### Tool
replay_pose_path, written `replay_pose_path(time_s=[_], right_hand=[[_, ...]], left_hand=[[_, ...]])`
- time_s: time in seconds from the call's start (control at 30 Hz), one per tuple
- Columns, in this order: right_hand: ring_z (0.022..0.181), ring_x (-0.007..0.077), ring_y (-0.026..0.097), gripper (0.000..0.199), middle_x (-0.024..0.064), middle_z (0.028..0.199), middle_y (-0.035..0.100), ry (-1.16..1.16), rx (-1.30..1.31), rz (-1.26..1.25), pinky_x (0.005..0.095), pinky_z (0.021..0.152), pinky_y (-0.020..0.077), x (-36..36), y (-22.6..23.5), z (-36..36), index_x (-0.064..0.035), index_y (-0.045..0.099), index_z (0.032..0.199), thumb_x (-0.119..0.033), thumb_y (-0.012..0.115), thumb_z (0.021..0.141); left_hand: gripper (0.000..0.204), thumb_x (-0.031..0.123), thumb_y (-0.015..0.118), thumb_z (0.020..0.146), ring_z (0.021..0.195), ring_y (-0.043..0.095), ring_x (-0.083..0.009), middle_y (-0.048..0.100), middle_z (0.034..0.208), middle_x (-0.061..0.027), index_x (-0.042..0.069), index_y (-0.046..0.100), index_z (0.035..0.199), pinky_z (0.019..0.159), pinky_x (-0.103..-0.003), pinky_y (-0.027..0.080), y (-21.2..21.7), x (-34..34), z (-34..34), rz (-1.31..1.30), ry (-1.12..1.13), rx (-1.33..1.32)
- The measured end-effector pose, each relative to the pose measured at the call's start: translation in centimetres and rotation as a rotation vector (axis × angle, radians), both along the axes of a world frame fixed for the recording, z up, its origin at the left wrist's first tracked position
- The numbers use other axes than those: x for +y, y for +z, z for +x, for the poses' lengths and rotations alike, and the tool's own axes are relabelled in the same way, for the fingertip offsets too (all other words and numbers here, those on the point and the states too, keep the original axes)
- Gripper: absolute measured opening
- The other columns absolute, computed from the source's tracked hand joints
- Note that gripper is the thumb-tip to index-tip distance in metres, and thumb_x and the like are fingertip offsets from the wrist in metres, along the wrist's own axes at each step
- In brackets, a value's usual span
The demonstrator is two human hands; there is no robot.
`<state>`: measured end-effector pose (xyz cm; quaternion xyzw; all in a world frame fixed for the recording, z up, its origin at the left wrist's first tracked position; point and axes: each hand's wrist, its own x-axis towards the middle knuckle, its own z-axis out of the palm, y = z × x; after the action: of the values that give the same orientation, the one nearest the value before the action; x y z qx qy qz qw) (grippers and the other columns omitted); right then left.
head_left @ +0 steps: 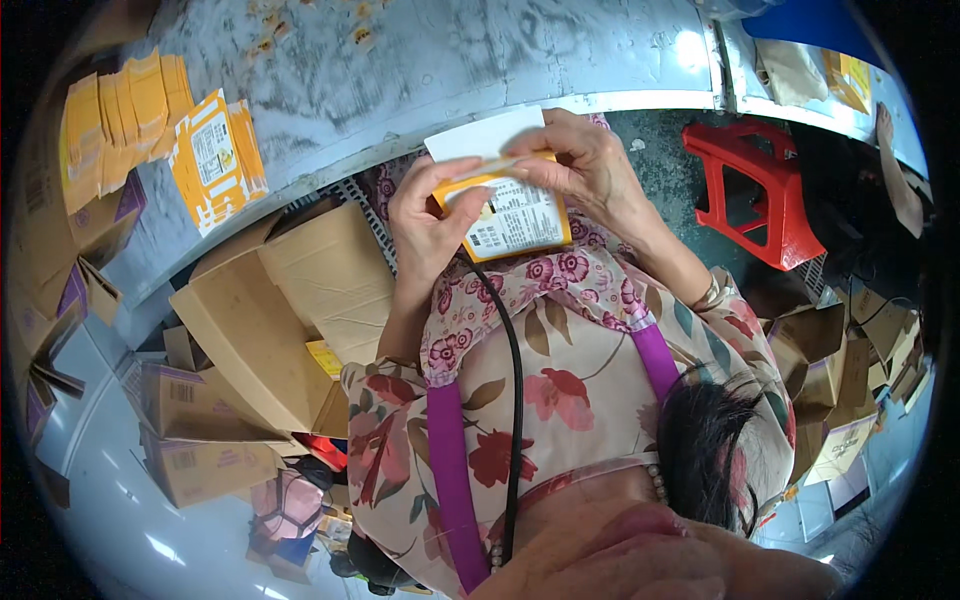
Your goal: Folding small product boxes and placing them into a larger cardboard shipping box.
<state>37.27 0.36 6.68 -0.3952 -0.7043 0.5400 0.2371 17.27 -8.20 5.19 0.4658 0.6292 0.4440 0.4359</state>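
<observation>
Between my hands, over my lap at the table's edge, is a small yellow and white carton [525, 225] with printed panels. Its plain white flap [470, 138] stands up on the far side. My left hand [432, 208] grips the carton's left side, thumb on the printed face and fingers along the top edge. My right hand [592, 168] pinches the top edge at the right, its fingertips smeared by motion. Whether anything is inside the carton cannot be seen.
Flat yellow cartons lie in stacks [125, 115] and a nearer pile [212, 160] on the metal table [500, 60]. A large open cardboard box [255, 320] stands at my left. At the right are a red plastic stool [760, 190], more cardboard boxes [835, 370] and another person's arm [900, 180].
</observation>
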Motion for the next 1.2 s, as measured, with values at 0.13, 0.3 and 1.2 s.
replay_pose_path(time_s=[0.13, 0.3, 1.2], right_hand=[[0.059, 0.0189, 0.052, 0.029, 0.0068, 0.069, 0.054, 0.087, -0.035, 0.075, 0.0339, 0.054, 0.0405, 0.4, 0.9, 0.3, 0.0003, 0.068, 0.085, -0.028, 0.069, 0.084], [0.1, 0.021, 0.059, 0.066, 0.0123, 0.113, 0.058, -0.041, 0.358, -0.217, 0.032, 0.084, 0.0494, -0.4, 0.0, -0.1, -0.0054, 0.048, 0.135, -0.022, 0.075, 0.077], [0.116, 0.0277, 0.055, 0.068, 0.0231, 0.13, 0.05, 0.579, 0.364, -1.054, 0.036, 0.097, 0.0463, -5.8, 1.3, -19.6, 0.0068, 0.028, 0.142, -0.013, 0.057, 0.083]], left_hand=[[0.021, -0.002, 0.073, 0.073, 0.081, 0.06, -0.0108, 0.062, 0.09, -0.0058, -0.004, 0.069, 0.093, 0.068, -0.022, 0.047, 0.7, -0.1, -0.7, 0.021, -0.118, 0.045], [0.055, 0.012, 0.083, 0.071, 0.087, 0.065, -0.019, 0.066, 0.09, -0.0113, -0.002, 0.058, 0.118, 0.073, -0.027, 0.052, 0.6, 0.1, 1.6, 0.163, 0.254, -0.221], [0.064, 0.005, 0.076, 0.077, 0.106, 0.061, -0.0227, 0.06, 0.12, -0.0143, -0.004, 0.043, 0.131, 0.093, -0.035, 0.05, 3.3, -19.3, -7.5, 0.033, 0.829, -0.629]])
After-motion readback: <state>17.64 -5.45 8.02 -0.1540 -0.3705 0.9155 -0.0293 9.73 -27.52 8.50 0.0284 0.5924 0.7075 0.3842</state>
